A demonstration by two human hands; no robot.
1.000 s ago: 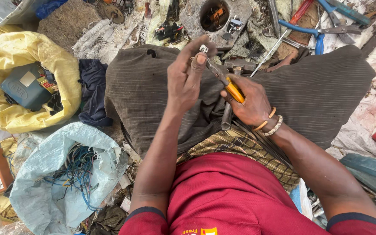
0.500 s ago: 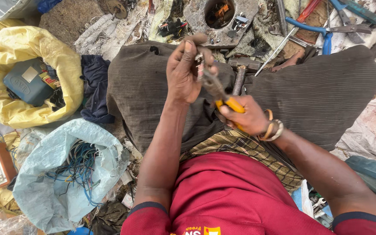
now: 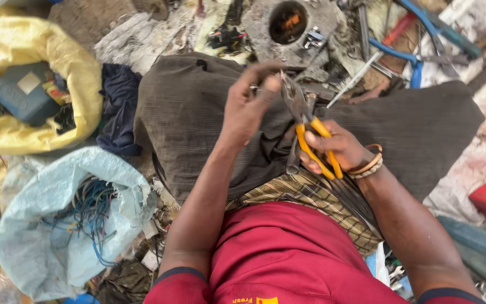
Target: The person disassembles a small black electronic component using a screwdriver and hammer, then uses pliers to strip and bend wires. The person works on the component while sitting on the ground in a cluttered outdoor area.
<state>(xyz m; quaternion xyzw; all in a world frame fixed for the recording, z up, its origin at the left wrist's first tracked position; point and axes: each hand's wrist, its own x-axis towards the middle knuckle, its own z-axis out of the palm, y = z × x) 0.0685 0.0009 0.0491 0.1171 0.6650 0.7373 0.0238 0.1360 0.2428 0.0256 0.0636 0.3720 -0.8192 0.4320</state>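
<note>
Cluttered scrap-strewn ground. The right hand (image 3: pixel 333 149) grips yellow-handled pliers (image 3: pixel 309 126), nose pointing toward upper left, meeting the left hand (image 3: pixel 248 104)'s pinched fingers.

Pliers (image 3: pixel 310 126) in right hand (image 3: pixel 338 149), over the lap; left hand (image 3: pixel 248 107) beside their tip. Sack of wires (image 3: pixel 68 219) lies left.
</note>
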